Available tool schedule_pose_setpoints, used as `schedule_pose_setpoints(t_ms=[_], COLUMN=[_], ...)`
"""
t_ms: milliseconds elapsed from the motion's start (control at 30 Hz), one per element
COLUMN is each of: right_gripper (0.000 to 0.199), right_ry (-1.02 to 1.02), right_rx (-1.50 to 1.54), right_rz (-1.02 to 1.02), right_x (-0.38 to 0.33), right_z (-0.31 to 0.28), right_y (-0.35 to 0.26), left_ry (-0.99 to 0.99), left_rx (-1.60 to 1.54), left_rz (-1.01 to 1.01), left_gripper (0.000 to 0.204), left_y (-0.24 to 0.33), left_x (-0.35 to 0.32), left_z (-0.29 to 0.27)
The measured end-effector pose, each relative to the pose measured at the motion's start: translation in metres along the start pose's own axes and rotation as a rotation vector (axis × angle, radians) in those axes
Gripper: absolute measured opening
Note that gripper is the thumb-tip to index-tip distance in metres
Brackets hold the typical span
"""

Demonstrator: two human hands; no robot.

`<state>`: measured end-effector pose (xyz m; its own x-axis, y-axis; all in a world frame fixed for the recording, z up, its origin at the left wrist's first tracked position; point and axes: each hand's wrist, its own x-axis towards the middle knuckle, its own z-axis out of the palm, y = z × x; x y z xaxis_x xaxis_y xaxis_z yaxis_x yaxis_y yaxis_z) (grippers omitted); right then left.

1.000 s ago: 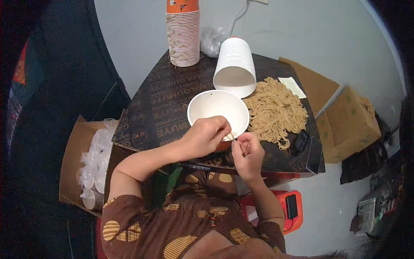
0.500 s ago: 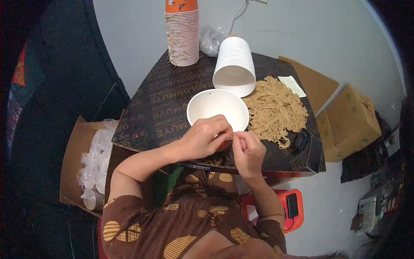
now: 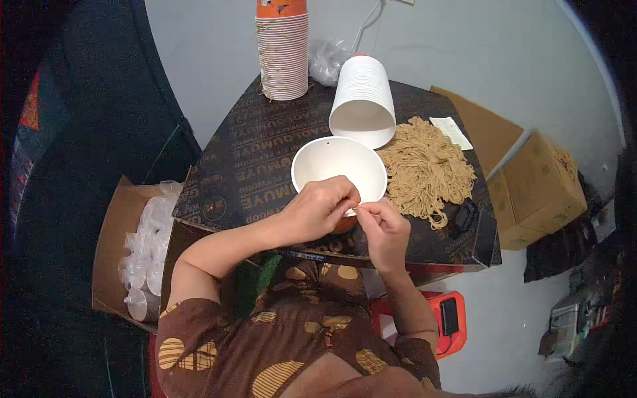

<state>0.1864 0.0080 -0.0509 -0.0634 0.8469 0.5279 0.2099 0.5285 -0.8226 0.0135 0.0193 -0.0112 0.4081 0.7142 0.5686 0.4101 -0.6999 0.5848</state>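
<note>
In front of me a white paper bucket (image 3: 335,162) stands tilted, its open mouth facing up and a small hole showing in its far wall. My left hand (image 3: 323,207) bends over the near rim, thumb and finger pinched. Fingertip to fingertip with it, my right hand (image 3: 387,232) is pinched too, just outside the rim. Between them shows a tiny piece of what looks like tan cord, mostly hidden by the fingers. A heap of loose tan cords (image 3: 431,169) lies to the right of the bucket.
Behind the bucket, nested white buckets (image 3: 361,89) lie on their side. A tall bucket stack (image 3: 284,60) with cords along it stands at the back left of the dark table (image 3: 232,159). A carton of plastic-wrapped buckets (image 3: 109,265) is at left, a closed carton (image 3: 541,192) at right.
Both hands stay pinched together at the rim with only slight finger movement. The whole view has shifted very slightly; nothing else has visibly moved.
</note>
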Motion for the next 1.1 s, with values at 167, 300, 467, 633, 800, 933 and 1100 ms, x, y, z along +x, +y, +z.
schedule_pose_setpoints(t_ms=[167, 300, 467, 633, 800, 933, 1100], right_gripper=[0.005, 0.004, 0.004, 0.005, 0.006, 0.012, 0.011], right_ry=[-0.032, -0.026, -0.022, -0.004, 0.071, 0.040, 0.004], right_rx=[0.230, 0.219, 0.201, -0.017, -0.147, -0.179, -0.148], right_rz=[0.131, 0.181, 0.141, -0.028, -0.240, -0.387, -0.281], right_x=[0.001, 0.002, 0.003, 0.001, -0.012, -0.019, -0.019], right_z=[-0.003, -0.003, -0.004, -0.006, -0.011, -0.012, -0.018], right_y=[0.004, 0.004, 0.005, 0.001, 0.011, 0.014, 0.015], left_ry=[-0.001, -0.073, -0.054, -0.038, -0.028, -0.029, -0.085], left_rx=[-0.031, -0.051, -0.061, 0.025, 0.090, 0.126, 0.162], left_rz=[-0.019, -0.082, 0.006, 0.039, -0.078, -0.130, -0.074], left_gripper=[0.013, 0.013, 0.013, 0.012, 0.006, 0.006, 0.009], left_y=[-0.005, 0.005, 0.004, -0.003, -0.001, 0.000, -0.004], left_x=[-0.003, -0.004, -0.001, -0.002, -0.001, 0.000, 0.006], left_z=[0.001, -0.005, -0.003, -0.002, -0.002, -0.002, -0.016])
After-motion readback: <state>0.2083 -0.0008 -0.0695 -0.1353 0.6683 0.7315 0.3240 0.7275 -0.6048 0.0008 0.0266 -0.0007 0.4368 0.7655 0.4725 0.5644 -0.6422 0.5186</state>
